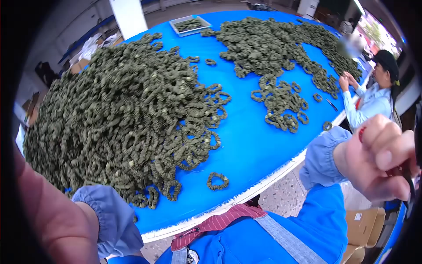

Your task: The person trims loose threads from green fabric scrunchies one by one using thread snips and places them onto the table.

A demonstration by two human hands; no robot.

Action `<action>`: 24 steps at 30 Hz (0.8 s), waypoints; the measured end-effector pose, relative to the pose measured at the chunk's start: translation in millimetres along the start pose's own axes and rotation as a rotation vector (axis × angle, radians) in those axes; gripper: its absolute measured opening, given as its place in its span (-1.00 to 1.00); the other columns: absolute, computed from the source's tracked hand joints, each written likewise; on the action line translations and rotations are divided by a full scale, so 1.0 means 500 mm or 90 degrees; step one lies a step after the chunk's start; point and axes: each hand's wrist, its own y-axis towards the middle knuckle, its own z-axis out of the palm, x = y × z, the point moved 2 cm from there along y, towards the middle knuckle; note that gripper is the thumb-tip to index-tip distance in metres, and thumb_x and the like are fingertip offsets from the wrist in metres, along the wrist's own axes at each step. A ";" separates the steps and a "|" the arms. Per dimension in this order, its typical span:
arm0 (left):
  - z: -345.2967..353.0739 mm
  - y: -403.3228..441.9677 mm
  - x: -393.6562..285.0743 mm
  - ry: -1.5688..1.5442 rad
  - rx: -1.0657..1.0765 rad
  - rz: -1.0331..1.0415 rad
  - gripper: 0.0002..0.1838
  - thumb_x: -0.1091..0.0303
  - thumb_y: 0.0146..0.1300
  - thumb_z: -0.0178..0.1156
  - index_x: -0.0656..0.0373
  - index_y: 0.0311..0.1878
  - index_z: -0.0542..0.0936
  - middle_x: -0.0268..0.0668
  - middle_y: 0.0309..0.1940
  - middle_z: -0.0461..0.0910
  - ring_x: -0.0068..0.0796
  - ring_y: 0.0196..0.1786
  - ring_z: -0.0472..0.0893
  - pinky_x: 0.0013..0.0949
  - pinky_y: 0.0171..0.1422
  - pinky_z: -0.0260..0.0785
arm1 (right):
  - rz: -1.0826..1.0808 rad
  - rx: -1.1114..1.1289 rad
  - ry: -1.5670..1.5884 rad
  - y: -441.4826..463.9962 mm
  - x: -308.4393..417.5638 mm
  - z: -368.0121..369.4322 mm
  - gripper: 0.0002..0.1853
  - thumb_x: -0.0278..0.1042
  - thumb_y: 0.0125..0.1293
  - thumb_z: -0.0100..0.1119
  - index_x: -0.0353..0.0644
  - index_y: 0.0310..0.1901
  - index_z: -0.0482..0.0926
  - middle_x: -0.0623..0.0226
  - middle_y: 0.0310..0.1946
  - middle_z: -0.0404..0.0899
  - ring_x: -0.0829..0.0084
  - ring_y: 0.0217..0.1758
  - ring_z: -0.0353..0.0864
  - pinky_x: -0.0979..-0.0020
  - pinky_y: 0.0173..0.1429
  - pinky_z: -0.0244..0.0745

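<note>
My right hand (380,154) is raised at the right edge of the view, its fingers curled closed. A dark, thin object (409,180) shows at its fingers, too cut off to name. At the lower left, close to the camera, is my left hand (57,220); its fingers lie outside the view. Beside that hand rises a large heap of dark green ruffled rings (118,110), which look like scrunchies. One single ring (217,181) lies apart on the blue tabletop (237,154), near the front edge. A smaller cluster of rings (283,101) lies further back.
Another heap of rings (259,42) covers the far side of the table. A shallow tray (190,25) holding more rings stands at the back. At right, a co-worker (373,97) in a dark cap sits at the table. A cardboard box (362,226) is below right.
</note>
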 end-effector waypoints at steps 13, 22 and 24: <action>0.054 0.043 -0.052 0.200 -0.187 0.136 -0.69 0.15 0.37 -0.02 0.06 0.05 0.53 -0.31 -0.11 0.48 -0.32 -0.05 0.44 -0.02 0.32 0.16 | -0.343 -0.299 0.106 0.137 0.119 -0.009 -0.79 -0.39 0.46 -0.15 -0.20 0.01 0.44 0.41 -0.27 0.37 0.58 -0.39 0.29 0.49 -0.41 0.30; 0.165 0.125 -0.052 0.295 -0.162 0.209 -0.68 0.12 0.37 -0.03 0.03 0.05 0.54 -0.32 -0.10 0.49 -0.35 -0.07 0.43 -0.03 0.30 0.17 | -0.239 -0.433 0.228 0.055 0.024 0.054 -0.80 -0.37 0.44 -0.12 -0.20 -0.01 0.44 0.41 -0.29 0.37 0.58 -0.40 0.29 0.50 -0.41 0.29; 0.160 0.121 -0.057 0.304 -0.185 0.253 -0.68 0.12 0.37 -0.03 0.02 0.05 0.55 -0.32 -0.10 0.49 -0.35 -0.08 0.43 -0.04 0.29 0.17 | -0.247 -0.433 0.248 0.052 0.008 0.062 -0.81 -0.37 0.44 -0.11 -0.20 -0.01 0.43 0.41 -0.29 0.38 0.58 -0.40 0.29 0.51 -0.41 0.29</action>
